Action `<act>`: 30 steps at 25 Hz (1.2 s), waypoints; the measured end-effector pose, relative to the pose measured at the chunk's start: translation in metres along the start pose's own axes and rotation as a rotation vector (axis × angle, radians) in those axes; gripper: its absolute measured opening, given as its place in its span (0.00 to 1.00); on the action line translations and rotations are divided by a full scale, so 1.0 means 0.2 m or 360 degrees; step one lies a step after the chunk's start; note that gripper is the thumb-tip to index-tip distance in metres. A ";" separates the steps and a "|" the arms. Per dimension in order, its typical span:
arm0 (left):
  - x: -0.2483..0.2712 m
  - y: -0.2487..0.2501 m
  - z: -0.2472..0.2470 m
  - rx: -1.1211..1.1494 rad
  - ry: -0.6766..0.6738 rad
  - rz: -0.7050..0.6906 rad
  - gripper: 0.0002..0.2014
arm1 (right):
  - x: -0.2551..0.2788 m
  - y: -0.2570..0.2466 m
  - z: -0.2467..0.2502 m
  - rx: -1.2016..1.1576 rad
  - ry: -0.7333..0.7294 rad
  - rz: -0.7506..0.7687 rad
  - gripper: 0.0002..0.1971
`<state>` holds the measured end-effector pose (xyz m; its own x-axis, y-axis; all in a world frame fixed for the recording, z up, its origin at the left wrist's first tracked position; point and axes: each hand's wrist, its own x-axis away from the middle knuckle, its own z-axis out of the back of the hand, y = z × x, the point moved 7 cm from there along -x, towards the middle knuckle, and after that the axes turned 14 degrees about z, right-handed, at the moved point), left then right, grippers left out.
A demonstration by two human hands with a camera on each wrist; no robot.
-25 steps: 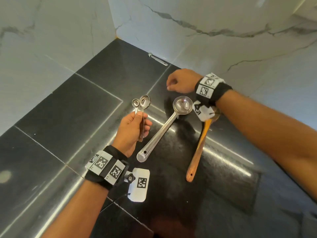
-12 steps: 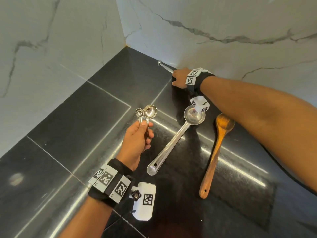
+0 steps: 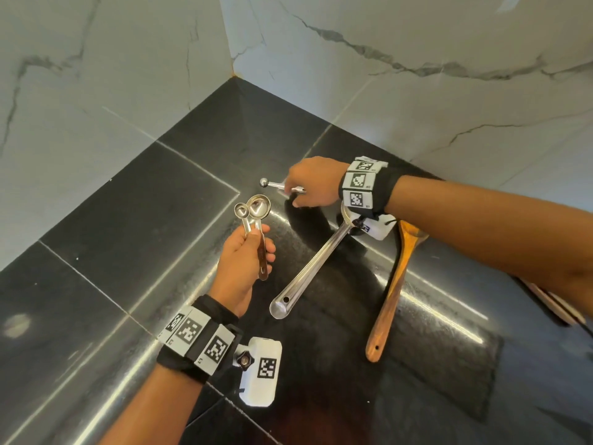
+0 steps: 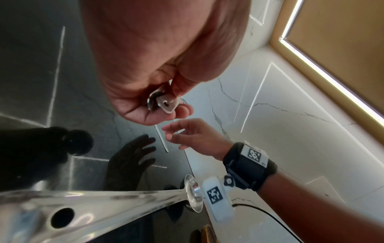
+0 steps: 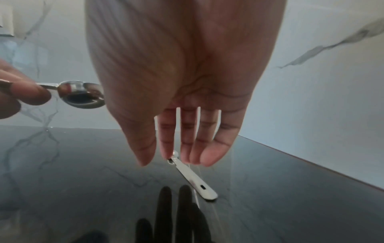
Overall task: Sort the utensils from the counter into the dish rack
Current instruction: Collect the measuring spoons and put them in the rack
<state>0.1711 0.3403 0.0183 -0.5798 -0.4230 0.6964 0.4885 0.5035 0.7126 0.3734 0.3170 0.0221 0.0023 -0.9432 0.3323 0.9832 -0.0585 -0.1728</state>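
My left hand [image 3: 255, 240] hovers above the black counter [image 3: 128, 236] and pinches the handles of two steel measuring spoons [image 3: 256, 208], bowls pointing away; their handle ends [image 4: 164, 102] show between thumb and fingers. A third, smaller measuring spoon [image 3: 272, 184] lies just beyond them. My right hand [image 3: 293, 195] is over its handle, and the right wrist view shows the fingers [image 5: 187, 144] straight, their tips touching the small spoon [image 5: 193, 179] near its bowl. I cannot tell whether the spoon is lifted. No dish rack is in view.
A long steel ladle [image 3: 314, 268] and a wooden spoon [image 3: 394, 284] lie on the counter under and beside my right wrist. Marble walls [image 3: 417, 107] meet in a corner behind. A pale object [image 3: 545, 300] shows partly under my right forearm.
My right hand reached to the small spoon by the back wall and has come back with it toward me. The left hand kept its grip on the two spoons.
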 end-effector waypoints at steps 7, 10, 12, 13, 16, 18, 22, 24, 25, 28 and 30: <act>0.03 -0.04 0.16 -0.0002 0.0086 -0.0034 0.14 | -0.38 -0.07 0.05 -0.0192 0.0128 -0.0083 0.15; 0.03 -0.05 0.22 0.0019 0.0118 -0.0037 0.13 | -0.42 -0.11 0.08 -0.0067 0.0062 0.0012 0.03; 0.04 -0.06 0.24 0.0024 0.0120 -0.0037 0.13 | -0.41 -0.13 0.08 0.0045 0.0008 0.0042 0.03; 0.04 -0.06 0.24 0.0018 0.0112 -0.0039 0.13 | -0.39 -0.13 0.10 0.0056 0.0019 0.0041 0.03; 0.05 -0.06 0.22 -0.0003 0.0106 -0.0071 0.12 | -0.29 -0.14 0.20 -0.0076 0.0205 0.0025 0.09; 0.07 -0.07 0.21 -0.0006 0.0104 -0.0100 0.12 | -0.17 -0.17 0.28 -0.0443 0.0424 0.0022 0.12; 0.10 -0.08 0.15 -0.0010 0.0055 -0.0096 0.11 | 0.14 -0.35 0.32 -0.1041 0.0888 0.0130 0.07; 0.14 -0.09 0.10 -0.0075 0.0004 -0.0101 0.12 | 0.28 -0.47 0.27 -0.1151 0.1016 0.0141 0.05; 0.17 -0.10 0.06 -0.0115 -0.0025 -0.0104 0.12 | 0.33 -0.50 0.24 -0.1192 0.1077 0.0117 0.05; 0.25 -0.12 -0.03 -0.0237 -0.0089 -0.0136 0.13 | 0.46 -0.55 0.15 -0.1267 0.1283 -0.0048 0.05; 0.31 -0.15 -0.08 -0.0301 -0.0129 -0.0192 0.13 | 0.55 -0.59 0.11 -0.1224 0.1420 -0.0186 0.05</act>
<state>0.1303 0.2878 0.0424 -0.6882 -0.4056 0.6016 0.5217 0.2996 0.7988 0.2622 0.2279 0.0983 -0.5084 -0.7959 -0.3287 0.6000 -0.0536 -0.7982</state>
